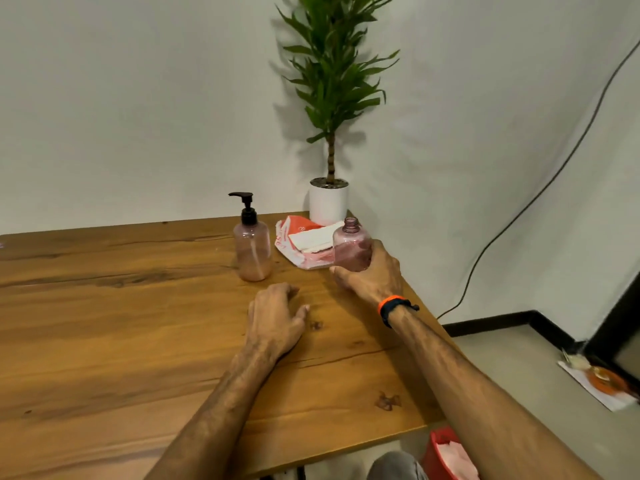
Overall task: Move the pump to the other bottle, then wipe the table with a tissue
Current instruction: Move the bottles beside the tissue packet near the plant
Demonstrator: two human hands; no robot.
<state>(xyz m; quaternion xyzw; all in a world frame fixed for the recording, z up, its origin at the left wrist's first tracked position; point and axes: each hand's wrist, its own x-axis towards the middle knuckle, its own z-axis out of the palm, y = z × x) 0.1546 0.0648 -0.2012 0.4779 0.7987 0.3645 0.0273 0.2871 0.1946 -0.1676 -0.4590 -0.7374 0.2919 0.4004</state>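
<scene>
- Two pink translucent bottles stood on the wooden table [104, 306], both upright, long axes vertical, necks up.
- One black pump [246, 206] sat on the left bottle [252, 252], its spout pointing left.
- The open-necked bottle [351, 245] stood to the right, near the table's far right corner.
- The right hand [372, 275] gripped that bottle low down, fingers wrapped round its body.
- The left hand [275, 318] rested on the table nearer the viewer, fingers loosely curled, holding nothing.
- One tissue pack [304, 242] lay between the bottles, just behind them; the right bottle overlapped its edge.
- One potted plant [329, 202] stood in the far corner.
</scene>
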